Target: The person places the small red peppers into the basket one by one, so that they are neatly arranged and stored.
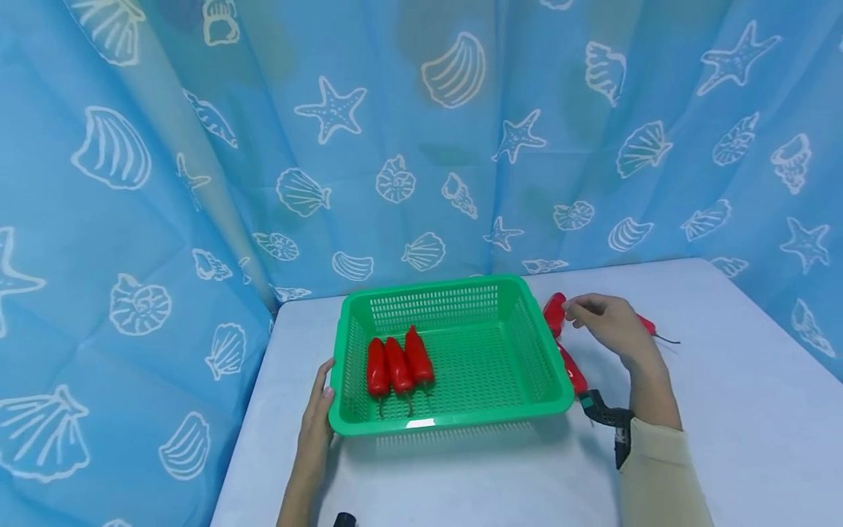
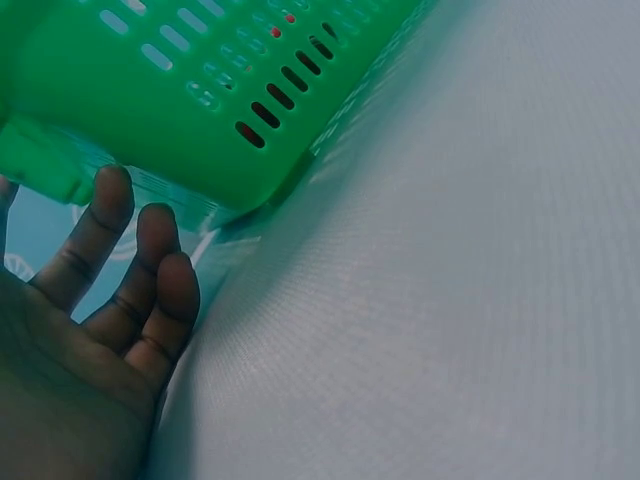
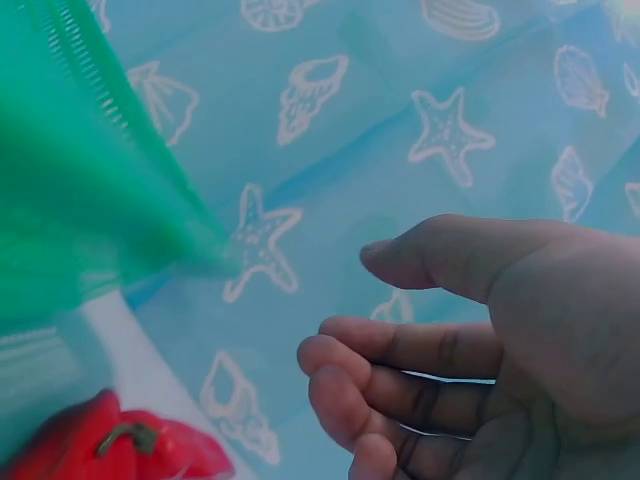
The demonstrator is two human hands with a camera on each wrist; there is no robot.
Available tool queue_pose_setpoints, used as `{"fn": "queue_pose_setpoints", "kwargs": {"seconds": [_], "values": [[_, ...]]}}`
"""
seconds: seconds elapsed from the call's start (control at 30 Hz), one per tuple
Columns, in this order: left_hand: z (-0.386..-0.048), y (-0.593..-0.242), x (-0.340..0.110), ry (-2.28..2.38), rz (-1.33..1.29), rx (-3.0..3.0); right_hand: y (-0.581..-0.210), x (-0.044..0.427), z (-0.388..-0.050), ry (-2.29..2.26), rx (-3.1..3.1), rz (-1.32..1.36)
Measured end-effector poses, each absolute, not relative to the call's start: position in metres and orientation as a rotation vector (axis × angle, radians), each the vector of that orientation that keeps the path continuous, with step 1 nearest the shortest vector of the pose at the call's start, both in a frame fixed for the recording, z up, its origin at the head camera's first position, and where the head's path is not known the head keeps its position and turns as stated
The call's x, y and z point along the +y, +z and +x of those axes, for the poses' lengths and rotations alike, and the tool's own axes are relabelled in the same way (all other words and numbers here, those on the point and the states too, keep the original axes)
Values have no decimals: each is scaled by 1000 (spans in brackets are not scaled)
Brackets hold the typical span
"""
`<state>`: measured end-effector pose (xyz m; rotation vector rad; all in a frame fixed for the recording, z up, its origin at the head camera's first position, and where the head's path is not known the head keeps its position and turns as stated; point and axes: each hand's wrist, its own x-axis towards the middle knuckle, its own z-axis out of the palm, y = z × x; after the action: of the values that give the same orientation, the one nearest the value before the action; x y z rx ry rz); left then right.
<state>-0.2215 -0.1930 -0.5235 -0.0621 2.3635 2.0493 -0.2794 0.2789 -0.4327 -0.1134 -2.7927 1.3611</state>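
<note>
Beside a green basket of three red peppers, the loose, empty right grip hovers by another pepper, which a nudge could roll away, while the relaxed left grip touches the rim.

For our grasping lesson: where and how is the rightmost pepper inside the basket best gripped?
Probably pinch the rightmost pepper across its middle, from above and the right: it lies with its stem toward the person, bare basket floor on its right, a neighbouring pepper close on its left.
</note>
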Motion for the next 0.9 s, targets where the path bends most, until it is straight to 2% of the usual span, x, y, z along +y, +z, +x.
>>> {"fn": "queue_pose_setpoints", "kwargs": {"seconds": [0.9], "values": [[-224, -520, -190, 2006, -108, 2354, -462, 285, -287, 1259, -2965, -112]]}}
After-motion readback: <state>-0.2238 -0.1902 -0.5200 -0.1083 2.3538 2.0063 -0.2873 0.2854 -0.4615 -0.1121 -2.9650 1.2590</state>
